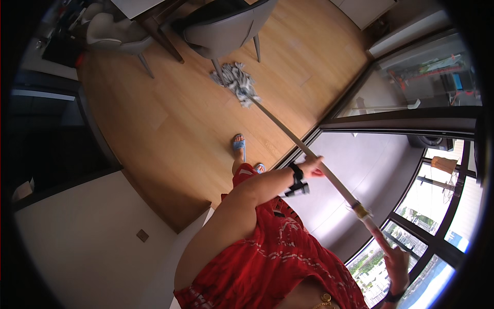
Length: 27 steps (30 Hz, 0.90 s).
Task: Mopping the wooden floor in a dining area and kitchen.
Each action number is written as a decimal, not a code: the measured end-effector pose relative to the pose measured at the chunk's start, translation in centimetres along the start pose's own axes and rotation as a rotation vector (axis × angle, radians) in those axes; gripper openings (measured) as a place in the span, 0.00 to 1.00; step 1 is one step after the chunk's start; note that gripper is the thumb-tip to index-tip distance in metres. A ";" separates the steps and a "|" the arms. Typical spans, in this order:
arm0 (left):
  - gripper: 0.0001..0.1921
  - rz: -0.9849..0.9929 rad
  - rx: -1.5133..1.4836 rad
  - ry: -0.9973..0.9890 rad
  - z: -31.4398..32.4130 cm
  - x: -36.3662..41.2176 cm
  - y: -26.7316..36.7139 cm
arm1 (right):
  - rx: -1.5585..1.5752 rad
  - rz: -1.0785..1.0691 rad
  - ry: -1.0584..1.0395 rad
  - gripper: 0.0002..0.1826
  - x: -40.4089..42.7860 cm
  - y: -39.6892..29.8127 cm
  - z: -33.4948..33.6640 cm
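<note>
A string mop with a long pale handle (281,125) slants across the view, from the wood floor up toward the lower right. Around the middle of the handle is my left hand (313,167), with a black band and a small device on its wrist. My right hand (397,260) grips the upper end, past a yellowish wrapped section (361,211). The grey-and-white mop head (241,85) lies spread on the floor, its strands around the foot of a grey chair's leg (218,72). Whether they touch the leg cannot be told.
A grey upholstered chair (227,36) stands by a white-topped table (135,7), with another chair (115,36) to the left. A dark sliding-door track (308,138) borders a pale-floored area (343,158) with windows. My feet wear blue slippers (239,145). A white wall (96,228) stands lower left.
</note>
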<state>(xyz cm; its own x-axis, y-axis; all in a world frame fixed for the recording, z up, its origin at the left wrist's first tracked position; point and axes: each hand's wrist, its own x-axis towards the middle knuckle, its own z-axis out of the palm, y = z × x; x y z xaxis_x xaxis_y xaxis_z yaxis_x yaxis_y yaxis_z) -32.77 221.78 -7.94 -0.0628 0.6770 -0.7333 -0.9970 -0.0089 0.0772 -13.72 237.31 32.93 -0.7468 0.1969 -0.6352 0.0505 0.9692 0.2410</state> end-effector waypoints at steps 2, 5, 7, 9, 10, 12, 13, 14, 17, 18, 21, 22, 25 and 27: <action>0.12 -0.064 -0.089 -0.054 3.5 -1.9 -2.3 | 0.074 0.025 0.121 0.35 -2.9 1.7 -1.6; 0.10 -0.096 -0.218 -0.196 6.4 -3.4 -4.1 | -0.128 0.096 0.301 0.30 -7.0 4.0 -3.1; 0.10 -0.105 -0.246 -0.197 6.1 -4.6 -3.8 | -0.078 0.134 0.350 0.30 -8.1 4.8 -4.2; 0.10 -0.101 -0.266 -0.192 5.1 -5.9 -3.1 | -0.040 -0.015 0.438 0.27 -6.6 2.9 -5.7; 0.10 -0.050 -0.268 -0.176 3.8 -6.5 -2.4 | -0.039 -0.024 0.454 0.27 -5.5 2.6 -5.6; 0.11 0.027 -0.275 -0.144 0.6 -7.2 -1.3 | 0.115 -0.060 0.447 0.24 -2.3 2.0 -4.2; 0.12 0.025 -0.255 -0.113 -1.1 -7.2 -0.8 | 0.319 -0.086 0.393 0.21 -0.8 1.5 -3.0; 0.11 0.031 -0.251 -0.080 -3.5 -7.4 -0.2 | 0.241 -0.135 0.211 0.26 0.2 1.2 -1.6; 0.10 0.076 -0.175 0.023 -11.0 -8.4 1.2 | 0.507 -0.162 -0.126 0.27 4.7 -4.4 2.8; 0.10 0.104 -0.131 0.036 -13.8 -8.7 1.9 | 0.645 -0.114 -0.230 0.29 5.6 -7.0 3.6; 0.10 0.151 -0.080 0.095 -18.9 -9.8 4.3 | 0.547 -0.271 -0.180 0.33 8.3 -12.3 4.3; 0.10 0.174 -0.082 0.128 -20.2 -10.4 5.6 | 0.547 -0.279 -0.188 0.33 9.3 -13.6 4.0; 0.10 0.239 -0.053 0.185 -24.0 -12.4 10.5 | 0.547 -0.353 0.020 0.32 12.8 -18.4 2.0; 0.13 0.233 0.082 0.285 -26.5 -13.8 14.2 | 0.608 -0.294 -0.113 0.29 15.1 -21.8 0.7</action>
<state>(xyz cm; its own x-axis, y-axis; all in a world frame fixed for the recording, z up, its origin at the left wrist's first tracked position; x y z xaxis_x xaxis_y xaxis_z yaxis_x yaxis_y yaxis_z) -47.31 192.83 -14.60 -0.3091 0.4321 -0.8472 -0.9482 -0.0718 0.3093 -25.63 219.28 17.55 -0.7142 -0.1055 -0.6920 0.2439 0.8891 -0.3872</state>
